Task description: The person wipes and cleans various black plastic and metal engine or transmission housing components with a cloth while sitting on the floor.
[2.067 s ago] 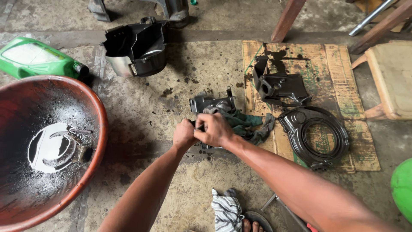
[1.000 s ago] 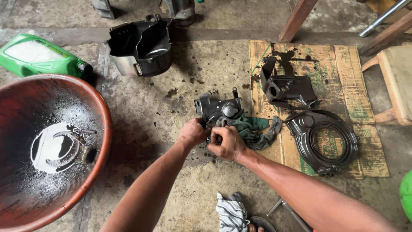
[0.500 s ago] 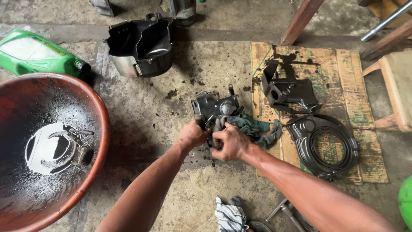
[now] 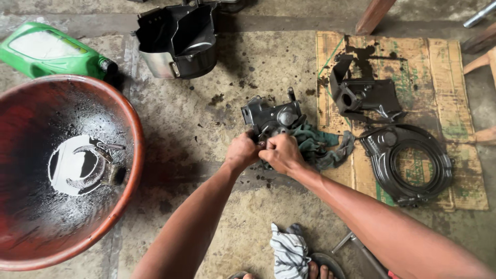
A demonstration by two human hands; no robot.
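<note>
Both hands, left (image 4: 242,151) and right (image 4: 280,153), clenched together on the greasy metal housing (image 4: 271,116) mid-floor beside the green rag (image 4: 318,142), working its near edge.

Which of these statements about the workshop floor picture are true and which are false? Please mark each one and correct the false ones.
1. Both hands are closed on the dark metal part on the concrete floor. True: the left hand and right hand meet at its near edge.
2. The green rag lies inside the basin. False: it lies beside the metal part, partly on the cardboard sheet.
3. The red basin holds dark liquid and a few metal pieces. True.
4. The green bottle stands upright. False: it lies on its side behind the basin.
5. The ring-shaped black cover rests on the cardboard sheet. True.
</note>
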